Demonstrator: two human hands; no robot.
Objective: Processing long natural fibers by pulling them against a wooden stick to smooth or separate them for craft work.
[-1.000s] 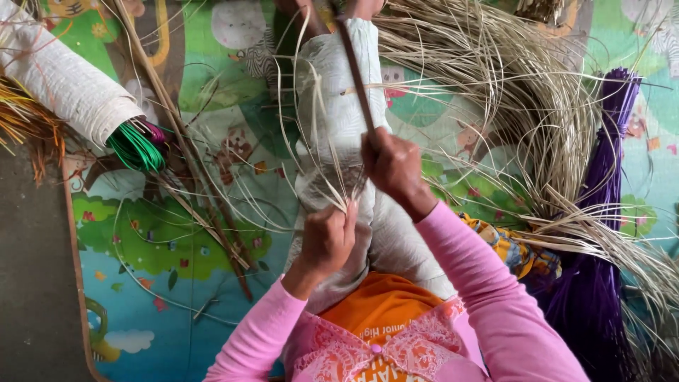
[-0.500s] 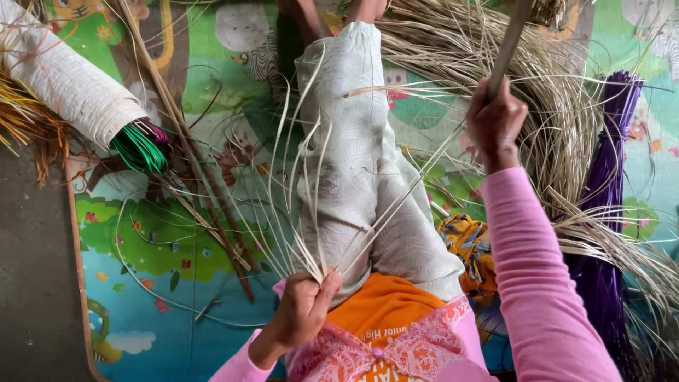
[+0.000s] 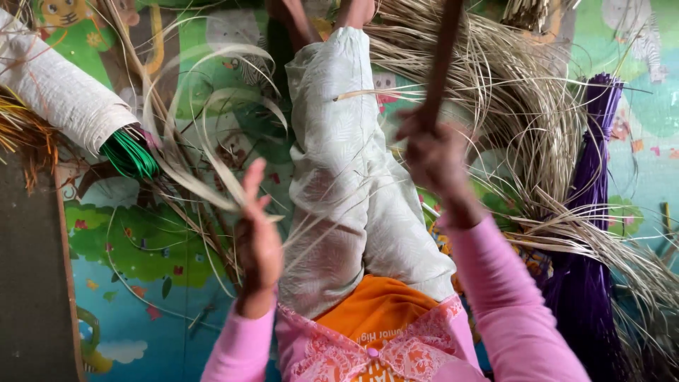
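Pinching pale straw strips [image 3: 205, 177], left hand [image 3: 258, 237] grip clamped; right hand [image 3: 435, 152] grip clamped on brown stick [image 3: 440, 64].

Pale dried strips [image 3: 205, 170] fan upward, curled, left of the white-trousered legs [image 3: 346, 177]. Brown stick [image 3: 440, 64] stands near upright, right of them.

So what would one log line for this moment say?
left hand: holds pale straw strips | right hand: grips brown stick, raised | nearby: straw pile, purple bundle, green bundle
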